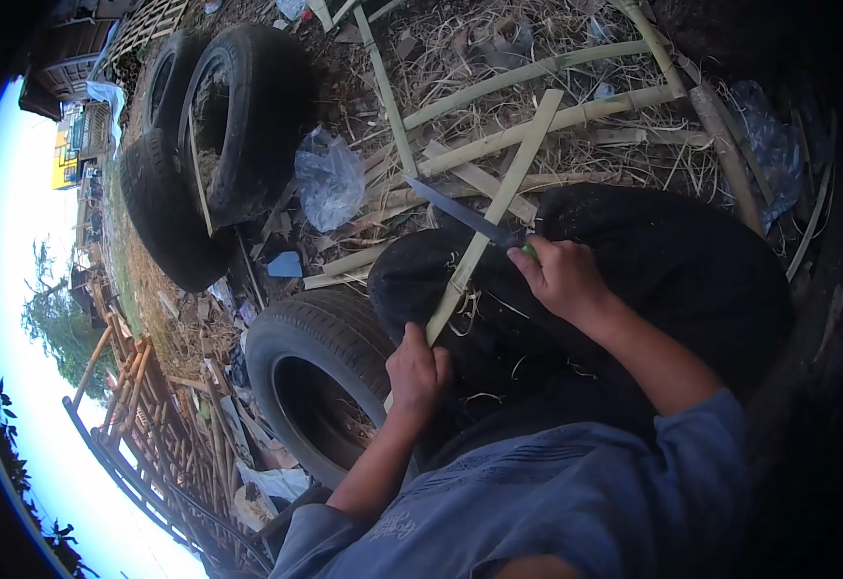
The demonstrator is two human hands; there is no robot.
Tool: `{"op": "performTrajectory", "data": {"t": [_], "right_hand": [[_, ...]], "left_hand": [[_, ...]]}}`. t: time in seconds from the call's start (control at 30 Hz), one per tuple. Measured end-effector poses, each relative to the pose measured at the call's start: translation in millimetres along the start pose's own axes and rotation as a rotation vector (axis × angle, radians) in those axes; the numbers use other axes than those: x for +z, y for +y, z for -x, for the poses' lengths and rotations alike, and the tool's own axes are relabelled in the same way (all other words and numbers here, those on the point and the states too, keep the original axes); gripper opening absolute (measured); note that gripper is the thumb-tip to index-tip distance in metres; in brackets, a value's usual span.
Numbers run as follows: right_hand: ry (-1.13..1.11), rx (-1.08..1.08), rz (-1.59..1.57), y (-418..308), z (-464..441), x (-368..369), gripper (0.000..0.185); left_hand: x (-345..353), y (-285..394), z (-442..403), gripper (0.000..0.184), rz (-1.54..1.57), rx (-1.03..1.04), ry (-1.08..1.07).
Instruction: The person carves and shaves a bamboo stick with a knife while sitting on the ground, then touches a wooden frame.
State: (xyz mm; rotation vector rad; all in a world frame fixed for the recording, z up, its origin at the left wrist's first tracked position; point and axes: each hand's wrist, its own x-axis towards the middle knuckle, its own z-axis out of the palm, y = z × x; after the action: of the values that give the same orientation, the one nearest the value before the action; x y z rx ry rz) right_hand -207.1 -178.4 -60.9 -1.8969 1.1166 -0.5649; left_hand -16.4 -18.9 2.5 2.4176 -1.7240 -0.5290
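Note:
A long, flat bamboo strip [506, 198] slants across my dark trousers, its far end over the littered ground. My left hand [417, 371] is closed around the strip's near part. In my right hand [561, 276] is a knife [460, 211], gripped by its handle, of which a bit of green shows. The blade lies across the strip and points up and to the left; the frame does not show how deeply it touches. Thin curled shavings [467, 314] cling to the strip and trousers just beyond my left hand.
A tyre [274, 338] lies close beside my left arm, with more tyres [276, 125] farther off. Bamboo poles [547, 130] and dry straw cover the ground ahead. A clear plastic bag [330, 179] lies near the tyres. Stacked bamboo [132, 386] stands at the left.

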Motion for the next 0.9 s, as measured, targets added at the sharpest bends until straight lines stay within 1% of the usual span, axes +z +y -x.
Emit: {"op": "performTrajectory", "data": {"t": [0.07,0.13,0.2,0.33,0.37,0.4,0.43,0.47,0.57,0.63,0.67,0.7,0.73,0.83,0.9], "right_hand": [[0.002,-0.023,0.015,3.4,-7.9,-8.8,0.041],[0.101,0.116,-0.092,8.1,-25.0,-21.5,0.043],[0.212,0.177,-0.070,23.6,-43.0,-44.2,0.045],[0.248,0.167,-0.053,28.3,-40.2,-37.2,0.046],[0.171,0.147,-0.019,17.8,-32.7,-31.0,0.044],[0.028,0.112,-0.012,12.5,-19.8,-13.7,0.043],[0.045,-0.005,-0.026,5.6,-1.7,9.3,0.042],[-0.044,0.017,-0.029,-5.5,8.9,15.9,0.042],[-0.066,0.007,-0.043,-7.7,4.2,6.3,0.041],[0.088,0.002,-0.038,3.3,-9.0,-1.2,0.042],[0.105,0.116,-0.123,7.4,-19.8,-17.6,0.044],[0.206,0.177,-0.115,20.0,-32.0,-28.1,0.045],[0.267,0.166,-0.077,31.8,-39.7,-36.1,0.045],[0.213,0.199,-0.047,29.0,-37.0,-40.7,0.045],[0.022,0.093,0.009,16.1,-21.2,-23.8,0.043]], "left_hand": [[-0.3,0.8,-0.9,0.018,0.001,0.001,-0.001],[-0.9,1.1,-2.4,0.018,-0.001,0.004,-0.001],[-1.1,0.6,-2.6,0.019,-0.011,0.010,0.001],[-0.5,0.6,-6.3,0.020,-0.011,-0.010,-0.032],[-0.2,1.5,-6.8,0.021,0.000,-0.020,-0.031],[-1.4,1.1,-5.8,0.021,0.008,-0.031,-0.030],[-3.2,0.1,-4.8,0.021,0.004,-0.034,-0.027],[-4.4,-0.2,-4.7,0.022,0.008,-0.030,-0.031],[-6.1,3.7,-10.4,0.023,0.023,-0.051,-0.052],[-7.1,2.6,-7.9,0.024,0.026,-0.070,-0.087],[-6.5,0.8,-6.9,0.024,0.014,-0.055,-0.084],[-6.2,-0.3,-7.3,0.025,0.003,-0.040,-0.078],[-6.5,0.1,-8.6,0.025,0.003,-0.037,-0.080],[-7.5,3.4,-10.4,0.026,0.012,-0.040,-0.089],[-8.5,4.2,-10.9,0.026,0.001,-0.062,-0.097]]}}
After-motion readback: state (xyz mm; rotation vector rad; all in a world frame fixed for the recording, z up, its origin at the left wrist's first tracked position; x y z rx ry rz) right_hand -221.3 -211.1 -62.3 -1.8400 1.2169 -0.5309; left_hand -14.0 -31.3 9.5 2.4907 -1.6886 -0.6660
